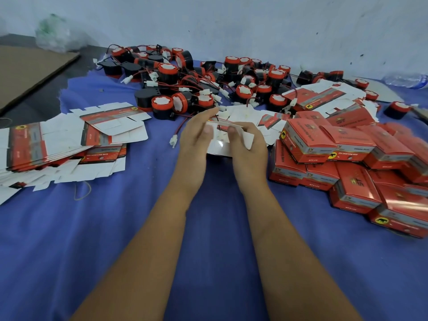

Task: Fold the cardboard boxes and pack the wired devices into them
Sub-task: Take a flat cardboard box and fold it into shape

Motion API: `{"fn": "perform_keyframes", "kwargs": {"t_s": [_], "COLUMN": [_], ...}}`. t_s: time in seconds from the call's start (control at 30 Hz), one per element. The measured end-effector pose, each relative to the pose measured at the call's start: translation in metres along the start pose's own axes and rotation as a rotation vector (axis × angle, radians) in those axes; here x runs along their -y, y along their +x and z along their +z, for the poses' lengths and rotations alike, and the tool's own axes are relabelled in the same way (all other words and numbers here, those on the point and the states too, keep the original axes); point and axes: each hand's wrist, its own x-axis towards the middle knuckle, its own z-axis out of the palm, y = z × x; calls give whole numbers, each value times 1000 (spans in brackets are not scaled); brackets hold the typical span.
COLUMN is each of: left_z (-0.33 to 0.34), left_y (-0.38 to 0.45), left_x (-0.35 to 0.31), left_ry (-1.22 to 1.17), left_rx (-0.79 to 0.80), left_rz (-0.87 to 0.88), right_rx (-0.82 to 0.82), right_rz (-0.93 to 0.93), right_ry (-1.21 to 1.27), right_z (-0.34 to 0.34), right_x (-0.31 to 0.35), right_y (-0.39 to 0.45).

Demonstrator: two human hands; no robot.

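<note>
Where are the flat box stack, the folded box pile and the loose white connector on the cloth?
flat box stack (25,147), head view, red printed panel.
folded box pile (308,137), head view, top box's red lid.
loose white connector (173,140), head view, plug body.

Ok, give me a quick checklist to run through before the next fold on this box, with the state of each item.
1. Both hands on the box blank: ok, left hand and right hand hold it from either side.
2. Box fully formed: not ok, its white flaps are open.
3. Device inside the box: cannot tell, the hands cover it.
4. Devices within reach: ok, pile of red and black wired devices lies just beyond the hands.
5. Flat blanks in stock: ok, stack of flat boxes at left.
6. Place for finished boxes: ok, heap of closed red boxes at right.
</note>
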Motion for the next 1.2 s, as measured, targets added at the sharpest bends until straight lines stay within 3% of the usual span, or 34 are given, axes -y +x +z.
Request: {"fn": "perform_keyframes", "kwargs": {"t_s": [0.1, 0.17, 0.33, 0.43, 0.87, 0.97, 1.1, 1.2], "left_z": [4, 4, -4, -5, -8, -6, -3, -4], "left_y": [-1, 0, 1, 1, 1, 1, 0, 1], "left_x": [3, 6, 3, 2, -1, -1, 0, 5], "left_ry": [275, 368, -14, -74, -337, -197, -34, 75], "left_rx": [-16, -60, -188, -204, -117, -103, -34, -35], "left_rz": [159, 151, -47, -79, -245, -247, -188, -222], "right_rx": [3, 23, 211, 263, 96, 126, 200, 210], "right_rz": [7, 2, 88, 117, -46, -1, 225, 210], "right_ry": [35, 70, 218, 195, -11, 9, 220, 207], "right_z": [-2, -1, -1, -2, 2, -2, -8, -10], "right_x": [2, 5, 17, 19, 5, 5, 7, 5], "right_y": [-2, -5, -9, -9, -4, -4, 3, 3]}}
